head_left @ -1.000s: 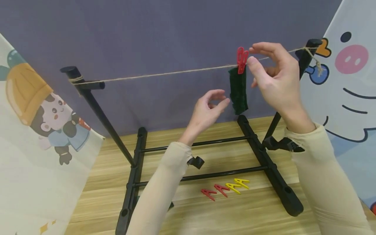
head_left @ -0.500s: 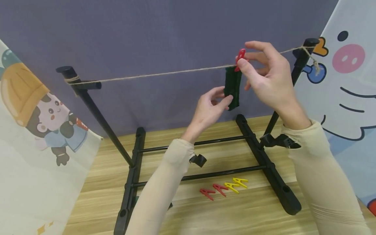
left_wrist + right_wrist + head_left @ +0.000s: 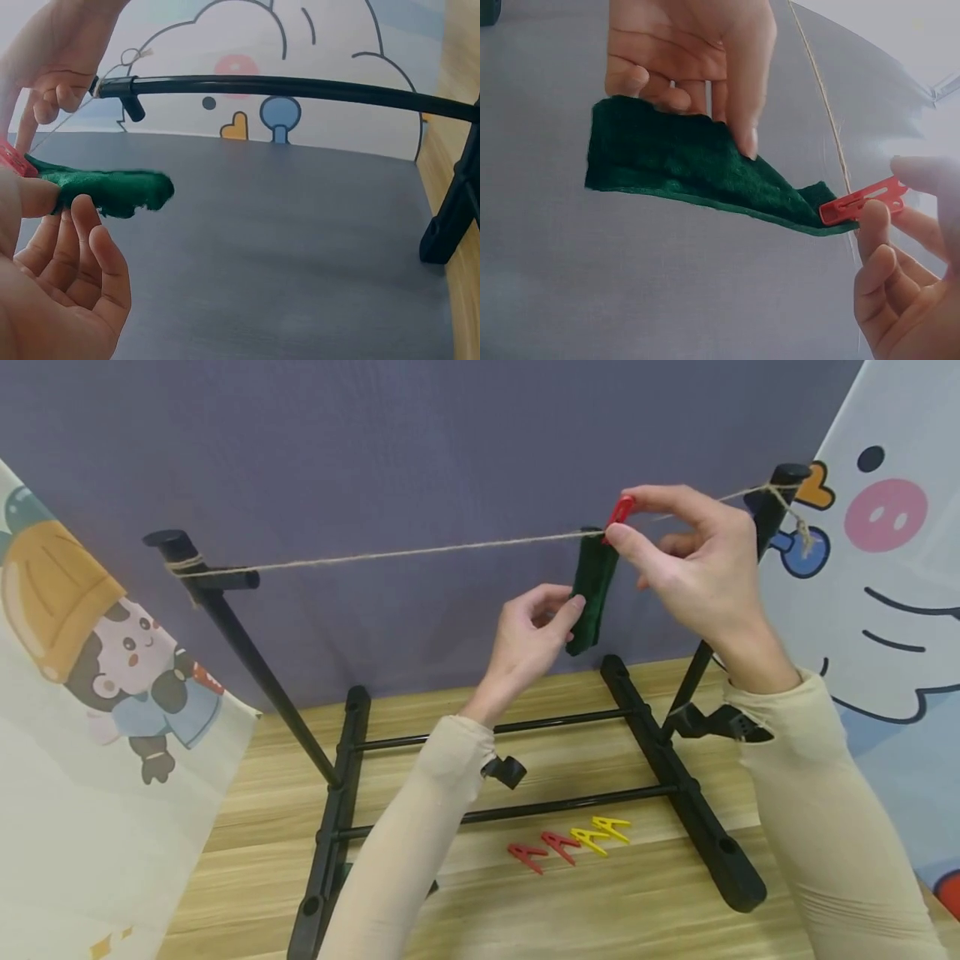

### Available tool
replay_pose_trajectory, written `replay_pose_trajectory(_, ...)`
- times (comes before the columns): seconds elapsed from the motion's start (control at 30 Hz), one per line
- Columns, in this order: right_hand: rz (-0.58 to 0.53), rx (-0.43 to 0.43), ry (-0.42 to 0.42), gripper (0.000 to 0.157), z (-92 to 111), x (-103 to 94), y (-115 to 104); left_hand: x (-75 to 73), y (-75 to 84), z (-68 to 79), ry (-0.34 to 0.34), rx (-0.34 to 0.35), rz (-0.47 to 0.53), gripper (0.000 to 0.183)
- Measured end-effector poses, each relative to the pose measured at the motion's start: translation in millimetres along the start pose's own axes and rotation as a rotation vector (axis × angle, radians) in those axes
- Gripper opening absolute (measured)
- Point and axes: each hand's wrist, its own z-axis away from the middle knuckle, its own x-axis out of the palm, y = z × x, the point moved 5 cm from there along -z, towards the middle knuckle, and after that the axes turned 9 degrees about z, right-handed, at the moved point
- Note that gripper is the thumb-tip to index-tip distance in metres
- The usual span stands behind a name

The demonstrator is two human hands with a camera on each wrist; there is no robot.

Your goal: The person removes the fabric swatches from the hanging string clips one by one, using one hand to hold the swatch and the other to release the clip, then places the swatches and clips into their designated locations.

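Observation:
A folded strip of dark green cloth [image 3: 596, 572] hangs at the twine line [image 3: 420, 550], right of its middle. My left hand [image 3: 528, 631] pinches the cloth's left edge between thumb and fingers, below the line. At the cloth's top, my right hand [image 3: 705, 564] pinches a red clothespin [image 3: 621, 510] by its handle end. In the right wrist view the clothespin [image 3: 859, 202] lies over the cloth's narrow end beside the twine, and the cloth [image 3: 660, 157] is twisted. How firmly its jaws grip there cannot be told.
Black posts hold the line at left [image 3: 255, 652] and right [image 3: 772, 518], rising from a black base frame [image 3: 570, 802] on the wooden table. Red clothespins [image 3: 527, 857] and yellow clothespins [image 3: 588, 841] lie in front. Something dark, partly hidden, sits by the left sleeve [image 3: 412, 843].
My left hand has come to the cloth and now pinches it. My right hand has taken hold of the red clothespin, which leans further to the right, and the cloth tilts.

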Motion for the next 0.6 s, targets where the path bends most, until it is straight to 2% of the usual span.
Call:
replay_pose_trajectory(0.33, 0.029, -0.054, 0.055, 0.027, -0.3, -3.5, -3.1, -1.6, 1.3, 2.9, -0.011, 0.018, 0.007, 0.023)
replay_pose_trajectory(0.4, 0.047, -0.079, 0.068, 0.025, -0.3, -4.2, -4.2, -1.3, 1.7, 3.1, -0.009, 0.026, 0.005, 0.023)
replay_pose_trajectory(0.6, 0.046, -0.083, 0.113, 0.025, 0.6, -6.1, -3.6, -3.1, 1.4, 3.7, 0.016, 0.045, 0.007, 0.022)
